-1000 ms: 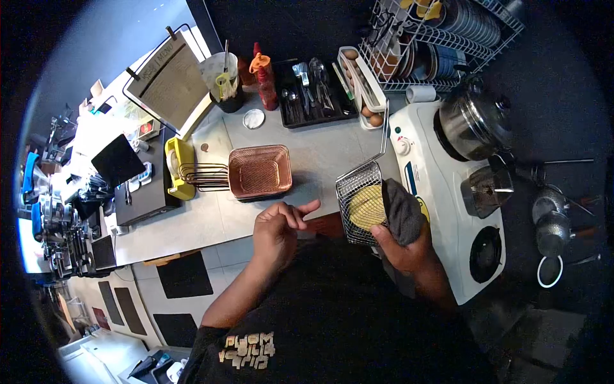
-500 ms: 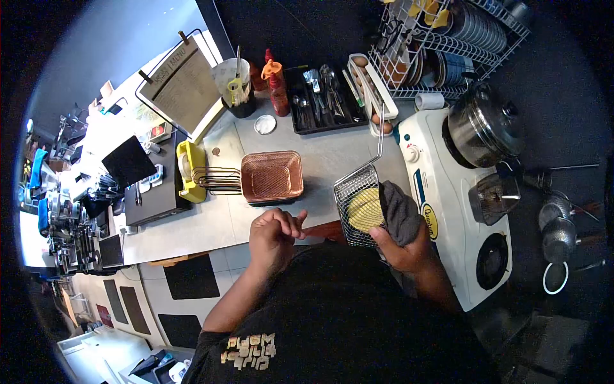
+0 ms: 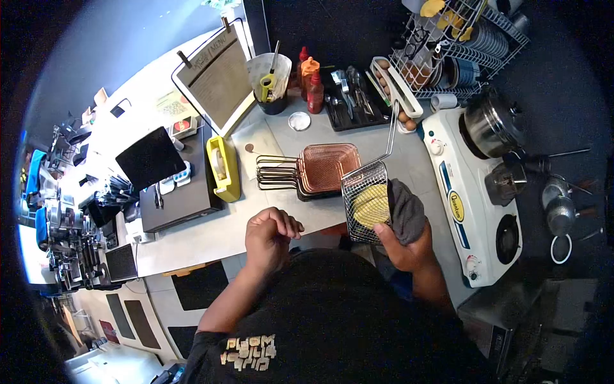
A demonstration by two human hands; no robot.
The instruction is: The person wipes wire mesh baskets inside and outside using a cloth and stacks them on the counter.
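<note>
My right hand (image 3: 409, 246) grips a silver wire fry basket (image 3: 366, 173) together with a dark grey cloth (image 3: 407, 211), which is bunched against the basket's right side. A yellow, ridged thing (image 3: 371, 205) shows through the mesh. The basket's long wire handle (image 3: 393, 131) points away, toward the egg tray. My left hand (image 3: 270, 233) hovers near the counter's front edge with its fingers curled in and nothing showing in them. Just beyond it, copper-coloured fry baskets (image 3: 329, 168) are stacked on the counter, their dark handles to the left.
A white two-burner stove (image 3: 470, 211) with a steel pot (image 3: 492, 125) stands on the right. Behind are a black cutlery tray (image 3: 355, 99), eggs in a tray (image 3: 404, 118), red bottles (image 3: 315, 93) and a dish rack (image 3: 441, 57). A yellow tape dispenser (image 3: 224, 169) and clipboard menu (image 3: 214, 77) are left.
The view has shifted, so the counter things appear further right. My right hand still holds the wire basket and cloth; my left fingers have curled in slightly more.
</note>
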